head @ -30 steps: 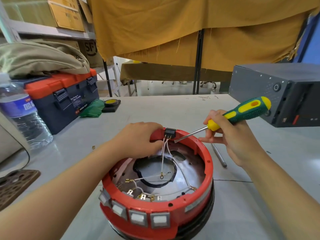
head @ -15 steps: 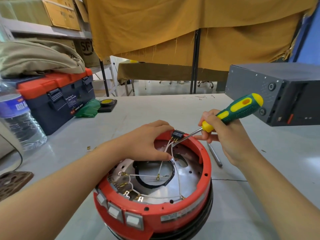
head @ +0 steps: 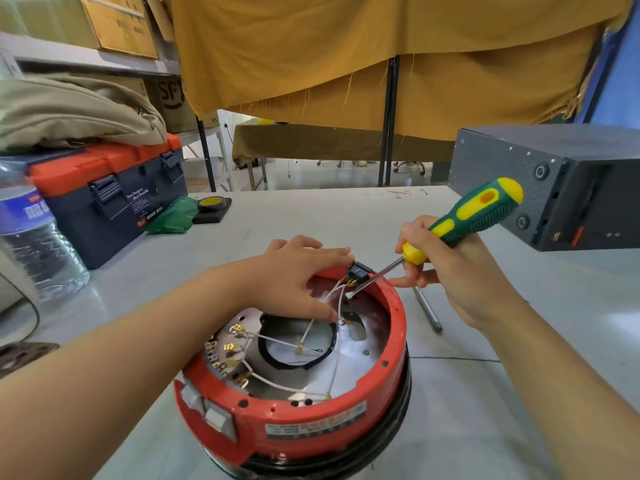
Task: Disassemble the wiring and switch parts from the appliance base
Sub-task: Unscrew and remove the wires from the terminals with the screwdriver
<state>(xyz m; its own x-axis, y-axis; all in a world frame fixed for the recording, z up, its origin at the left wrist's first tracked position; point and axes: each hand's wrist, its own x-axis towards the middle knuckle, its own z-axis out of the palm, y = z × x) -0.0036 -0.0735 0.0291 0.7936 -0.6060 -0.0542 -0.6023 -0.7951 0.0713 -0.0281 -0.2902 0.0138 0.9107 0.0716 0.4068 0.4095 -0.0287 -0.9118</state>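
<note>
A: Right, the hands first?

B: The left hand (head: 294,275) lies over the far rim of the red base (head: 311,424), fingers fairly straight, thumb down inside against the white wires (head: 337,299). The right hand (head: 460,268) is curled round a green and yellow screwdriver (head: 474,216), whose blade slants down to the black switch (head: 358,271).

A: And where's the switch?

B: At twelve o'clock on the rim, tilted up, wires running from its terminals down into the base. The blade tip sits just beside those terminals, at the switch's right.

A: The base itself?

B: Upside down on the grey surface (head: 485,410), right in front, open side up, with a metal plate and more wires inside.

A: Around it?

B: A metal rod (head: 427,310) lies on the surface at two o'clock, under the right hand. A dark box (head: 561,181) stands farther off at one o'clock. At ten o'clock there's a toolbox (head: 114,192), and a water bottle (head: 34,237) at nine.
</note>
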